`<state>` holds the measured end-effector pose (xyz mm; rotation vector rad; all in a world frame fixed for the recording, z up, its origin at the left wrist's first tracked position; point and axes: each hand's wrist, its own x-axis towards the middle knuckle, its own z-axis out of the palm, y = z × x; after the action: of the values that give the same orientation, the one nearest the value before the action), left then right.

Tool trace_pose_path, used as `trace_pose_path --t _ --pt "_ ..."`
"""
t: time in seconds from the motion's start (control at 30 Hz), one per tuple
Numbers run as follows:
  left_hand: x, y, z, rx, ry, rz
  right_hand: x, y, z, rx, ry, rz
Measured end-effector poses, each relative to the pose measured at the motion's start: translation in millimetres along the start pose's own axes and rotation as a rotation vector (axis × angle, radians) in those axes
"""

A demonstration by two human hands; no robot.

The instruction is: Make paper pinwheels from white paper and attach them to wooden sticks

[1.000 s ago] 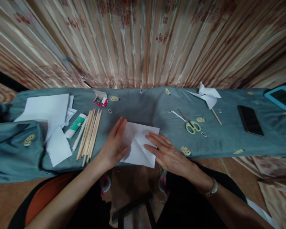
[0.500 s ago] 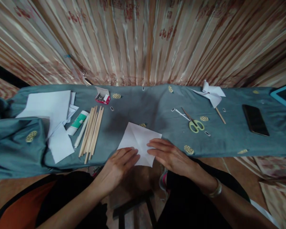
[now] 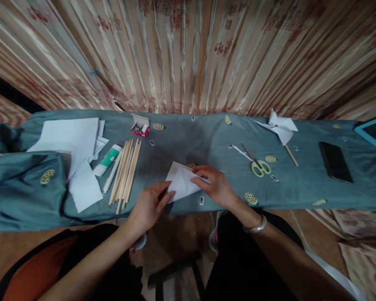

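A white sheet of paper with crease lines is between my two hands at the front of the table. My left hand pinches its left edge between thumb and fingers. On the other side, my right hand grips the right edge, thumb below and fingers above. The paper's right part is partly covered by the right fingers. To the right lie green-handled scissors with the blades pointing away, beside thin paper strips. Farther right rests a white paper pinwheel on a wooden stick.
Several wooden sticks lie left of my hands, beside a white-and-green tube and a slim white tube. White papers are at the far left. A small red box stands behind. A dark phone lies right.
The paper has gone from lying opened out under flattened hands to being held by its sides, showing a smaller outline. Both hands have closed on its edges. My view has shifted slightly.
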<state>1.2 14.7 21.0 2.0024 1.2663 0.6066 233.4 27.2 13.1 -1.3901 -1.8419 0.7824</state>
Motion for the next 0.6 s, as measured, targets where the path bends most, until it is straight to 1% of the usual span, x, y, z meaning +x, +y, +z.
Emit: trace_pose_path --t 0.03,0.07,0.1,0.17,0.23,0.3,0.37,0.47,0.6 --pt "0 0 -1.1 0.007 0.033 -0.009 3 1 1 -0.014 0.002 -0.006" --pt "-1 0 -2.0 0.035 0.070 0.017 5 2 3 -0.031 0.005 -0.014" --pt "-2 0 -2.3 0.089 0.102 0.078 8 3 4 -0.050 0.007 -0.026" --pt "-7 2 -0.7 0.262 0.133 0.280 11 4 5 -0.092 0.002 -0.047" --pt "-12 5 4.4 0.451 0.092 0.470 14 5 6 -0.142 -0.010 -0.065" --pt "-17 8 11.3 0.581 0.013 0.555 16 5 8 -0.191 -0.014 -0.081" --pt "-20 10 17.4 0.653 -0.038 0.554 17 5 10 -0.231 -0.007 -0.093" --pt "-22 11 21.6 0.702 -0.040 0.511 19 3 13 -0.277 0.008 -0.115" --pt "-23 8 20.5 0.712 -0.045 0.488 23 1 16 -0.310 0.033 -0.139"
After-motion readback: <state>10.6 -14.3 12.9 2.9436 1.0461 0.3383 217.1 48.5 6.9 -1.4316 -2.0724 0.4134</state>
